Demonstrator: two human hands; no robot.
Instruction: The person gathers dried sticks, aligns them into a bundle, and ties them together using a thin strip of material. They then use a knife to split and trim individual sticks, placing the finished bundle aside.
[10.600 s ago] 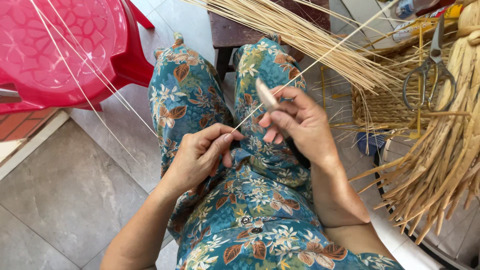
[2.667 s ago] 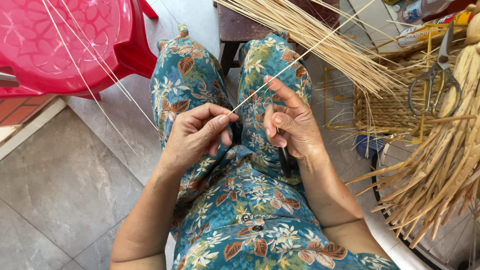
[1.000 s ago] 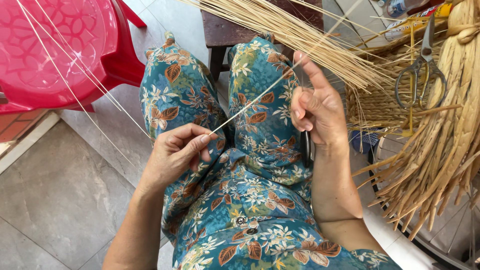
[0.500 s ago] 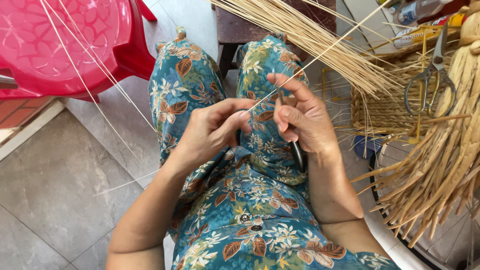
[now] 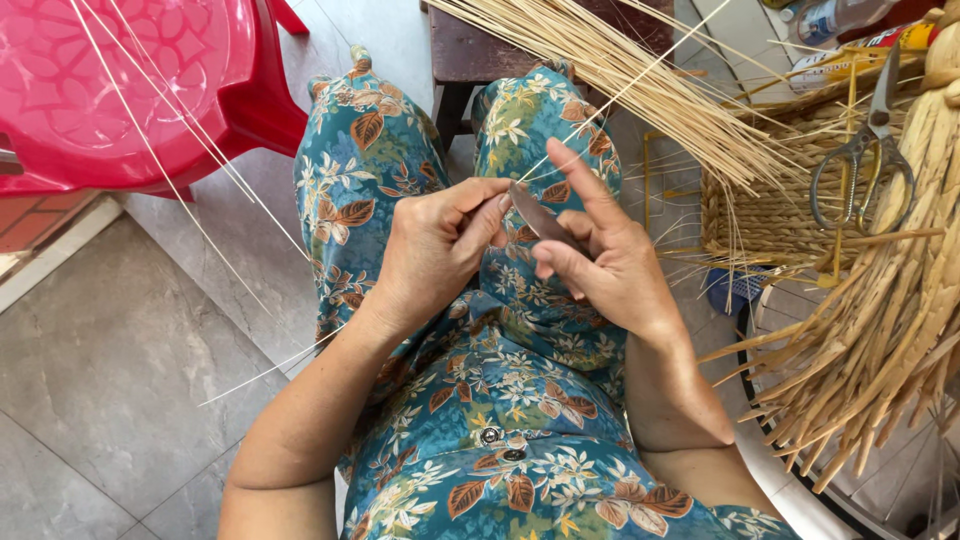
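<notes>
Since half a second ago our left hand [image 5: 440,240] pinches the thin strip [image 5: 640,75] beside the small blade [image 5: 540,215] gripped in our right hand [image 5: 605,265]; strip runs up-right.

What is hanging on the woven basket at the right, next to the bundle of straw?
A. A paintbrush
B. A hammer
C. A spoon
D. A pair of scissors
D. A pair of scissors with grey metal loop handles hangs on the rim of the woven basket, between the pale thin reeds and the thicker straw bundle.
</notes>
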